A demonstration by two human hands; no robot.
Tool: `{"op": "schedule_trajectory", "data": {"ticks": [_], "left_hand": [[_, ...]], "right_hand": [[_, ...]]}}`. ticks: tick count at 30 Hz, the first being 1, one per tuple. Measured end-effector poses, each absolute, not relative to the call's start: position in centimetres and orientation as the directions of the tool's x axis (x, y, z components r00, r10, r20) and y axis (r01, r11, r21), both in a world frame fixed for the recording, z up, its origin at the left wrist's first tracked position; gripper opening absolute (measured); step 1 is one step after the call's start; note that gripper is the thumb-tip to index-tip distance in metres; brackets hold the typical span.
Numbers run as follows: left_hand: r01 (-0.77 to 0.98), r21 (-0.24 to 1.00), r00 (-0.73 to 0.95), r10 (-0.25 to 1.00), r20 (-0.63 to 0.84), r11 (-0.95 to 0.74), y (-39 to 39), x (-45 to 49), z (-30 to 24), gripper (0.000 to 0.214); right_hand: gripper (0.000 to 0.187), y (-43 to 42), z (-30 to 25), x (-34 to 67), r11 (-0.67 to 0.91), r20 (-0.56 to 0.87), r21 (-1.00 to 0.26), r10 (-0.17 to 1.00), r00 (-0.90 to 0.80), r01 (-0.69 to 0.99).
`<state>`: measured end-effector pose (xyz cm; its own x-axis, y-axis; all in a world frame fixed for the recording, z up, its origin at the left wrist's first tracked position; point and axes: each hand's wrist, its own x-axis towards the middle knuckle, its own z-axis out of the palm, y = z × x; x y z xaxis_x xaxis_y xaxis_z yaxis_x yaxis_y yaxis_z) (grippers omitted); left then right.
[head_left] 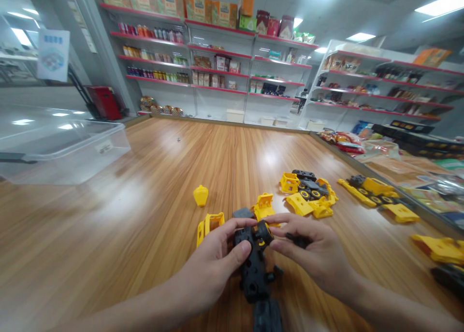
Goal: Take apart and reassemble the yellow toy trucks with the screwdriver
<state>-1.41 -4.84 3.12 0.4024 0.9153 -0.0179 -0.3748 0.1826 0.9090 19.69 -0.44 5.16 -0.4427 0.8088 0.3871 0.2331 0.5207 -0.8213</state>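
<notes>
My left hand (217, 259) is closed around a black toy vehicle chassis (252, 276), its thumb pressed on top. Between the fingertips of my right hand (319, 250) is a small black wheel (266, 232) with a yellow hub, against the upper right side of the chassis. A dark piece (297, 240) shows at the right fingers; its kind is unclear. Just beyond my hands lie a yellow frame-like part (212, 222), a grey piece (243, 213) and a yellow cab-like part (264, 206). A dark block (267, 315) is at the chassis's near end.
A small yellow part (200, 195) lies farther out on the wooden table (174, 172). Several yellow and black toy pieces (299, 204) are grouped at right, with another yellow vehicle (379, 189) beyond. A clear plastic bin (90, 155) stands at left. Stocked shelves (217, 49) rise behind.
</notes>
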Motion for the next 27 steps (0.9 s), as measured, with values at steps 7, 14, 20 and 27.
{"op": "schedule_trajectory", "data": {"ticks": [7, 14, 20, 27], "left_hand": [[-0.356, 0.916, 0.397, 0.917, -0.032, 0.186, -4.9, -1.5, 3.5, 0.036], [-0.356, 0.928, 0.416, 0.908, 0.055, 0.107, -5.1, -1.2, 3.5, 0.037], [-0.263, 0.944, 0.422, 0.904, -0.072, 0.199, -5.0, -1.2, 3.2, 0.041], [-0.241, 0.933, 0.372, 0.913, -0.166, 0.268, -4.8, -1.3, 3.3, 0.033]], "right_hand": [[0.013, -0.6, 5.2, 19.6, 0.402, 0.265, -0.879, 0.859, -0.439, 0.256], [0.013, -0.5, 4.4, 19.8, 0.653, 0.471, -0.705, 0.722, -0.507, 0.276], [0.006, -0.6, 4.7, 19.4, 0.669, 0.424, -0.702, 0.667, -0.613, 0.242], [0.014, -1.0, 5.7, 19.7, 0.694, 0.361, -0.649, 0.64, -0.678, 0.31]]}}
